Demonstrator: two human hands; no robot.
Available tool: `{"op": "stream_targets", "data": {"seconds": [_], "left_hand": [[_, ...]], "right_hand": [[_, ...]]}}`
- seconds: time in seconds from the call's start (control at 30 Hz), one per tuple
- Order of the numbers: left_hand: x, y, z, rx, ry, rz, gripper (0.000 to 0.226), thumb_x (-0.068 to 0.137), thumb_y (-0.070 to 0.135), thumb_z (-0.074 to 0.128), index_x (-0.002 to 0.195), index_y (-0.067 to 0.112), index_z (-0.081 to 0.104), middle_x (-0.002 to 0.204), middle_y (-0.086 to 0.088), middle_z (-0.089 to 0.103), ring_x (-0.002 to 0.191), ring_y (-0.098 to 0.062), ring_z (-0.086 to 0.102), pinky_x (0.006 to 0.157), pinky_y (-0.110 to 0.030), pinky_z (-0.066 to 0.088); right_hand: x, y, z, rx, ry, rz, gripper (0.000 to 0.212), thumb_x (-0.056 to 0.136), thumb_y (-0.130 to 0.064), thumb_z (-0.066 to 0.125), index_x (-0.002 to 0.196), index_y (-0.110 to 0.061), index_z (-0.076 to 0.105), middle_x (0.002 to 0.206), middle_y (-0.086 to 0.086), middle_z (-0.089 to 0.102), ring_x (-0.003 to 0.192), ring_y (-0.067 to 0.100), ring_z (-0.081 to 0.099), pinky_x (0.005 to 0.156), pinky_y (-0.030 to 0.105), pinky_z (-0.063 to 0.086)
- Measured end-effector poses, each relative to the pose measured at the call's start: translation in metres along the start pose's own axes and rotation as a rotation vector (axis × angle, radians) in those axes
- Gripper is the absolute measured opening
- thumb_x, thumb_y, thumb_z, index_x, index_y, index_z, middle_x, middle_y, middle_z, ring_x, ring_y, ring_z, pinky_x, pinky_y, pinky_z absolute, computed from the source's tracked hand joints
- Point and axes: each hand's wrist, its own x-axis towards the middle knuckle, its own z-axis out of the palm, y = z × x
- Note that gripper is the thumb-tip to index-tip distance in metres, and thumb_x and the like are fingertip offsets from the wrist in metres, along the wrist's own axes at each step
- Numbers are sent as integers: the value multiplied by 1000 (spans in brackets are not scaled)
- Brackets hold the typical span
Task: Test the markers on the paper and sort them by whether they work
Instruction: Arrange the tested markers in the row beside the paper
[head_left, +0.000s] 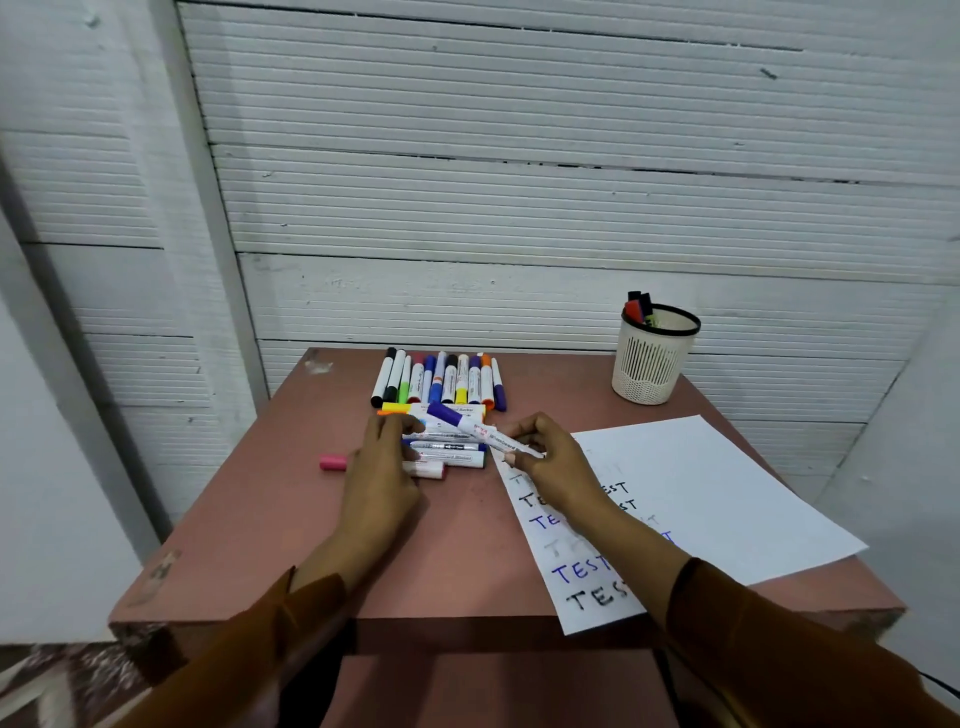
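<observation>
Two hands (382, 457) (one purple-capped marker (480, 429) between them), one paper (691, 499).

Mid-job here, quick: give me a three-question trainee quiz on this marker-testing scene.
1. True or false: the right hand holds a purple-capped marker.
2. Where is the pink cap? A) in the cup B) on the table, left of the left hand C) on the paper
3. Fill in: the word written repeatedly on the paper is ____.

Key: 1 true; 2 B; 3 TEST. The cup stands at the table's far right with a few markers inside.
</observation>
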Motion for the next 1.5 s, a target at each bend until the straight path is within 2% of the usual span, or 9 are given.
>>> {"op": "stream_targets", "data": {"seconds": [0.23,0.47,0.73,0.87,0.97,1.07,1.2,1.33,1.5], "left_hand": [[2,16,16,-29,0,55,51,74,-17,52,116,11,51,124,-3,42,99,-16,51,78,-28,45],[1,19,20,-118,108,27,50,73,-20,50,114,9,47,124,-7,37,99,-21,51,81,-31,48],[7,15,7,-162,353,120,41,70,-15,48,106,5,50,110,-9,46,101,-21,49,79,-43,52],[7,19,11,-220,337,169,41,67,-9,41,105,6,50,106,-2,42,91,-11,48,73,-28,49],[7,25,18,-248,303,161,45,68,-17,41,105,7,49,106,-3,43,86,-12,49,68,-11,42],[12,33,27,-262,275,141,46,68,-20,42,106,4,49,108,-1,42,83,-14,52,64,-6,38],[17,34,37,-189,239,189,46,68,-16,43,106,8,50,108,0,46,84,-16,52,63,-15,37],[18,30,39,-114,229,242,43,67,-16,44,101,10,52,109,-4,50,87,-17,50,69,-22,36],[18,28,41,-92,212,257,40,70,-13,47,102,10,54,112,-6,50,91,-19,51,73,-29,44]], "right_hand": [[1,11,-15,-119,85,-23,19,82,-6,67,98,-16,63,108,3,53,79,2,47,63,2,35],[0,10,-17,-233,81,-51,21,82,-8,67,102,-15,66,100,4,55,76,2,48,62,2,35],[-12,-4,14,-420,-59,-246,24,82,-10,67,104,-17,68,108,2,61,103,15,45,77,16,29],[-12,-7,29,-437,-57,-301,19,77,-10,71,93,-11,61,103,6,62,92,10,42,67,10,32],[-8,-4,37,-481,-47,-334,19,76,-8,70,86,-10,55,99,8,58,94,19,48,68,22,32],[-3,-5,37,-403,-28,-341,23,72,-3,69,85,-11,52,96,9,53,85,21,49,68,29,38],[5,-5,18,-362,84,-339,7,79,-4,61,84,-5,57,92,9,56,83,18,50,74,30,41],[24,11,-16,-584,137,-264,7,85,-11,57,90,-7,60,97,9,58,95,24,53,79,34,42],[37,29,-50,-914,-27,-36,18,89,-24,55,106,-20,57,112,6,53,113,26,44,91,35,36]]}}
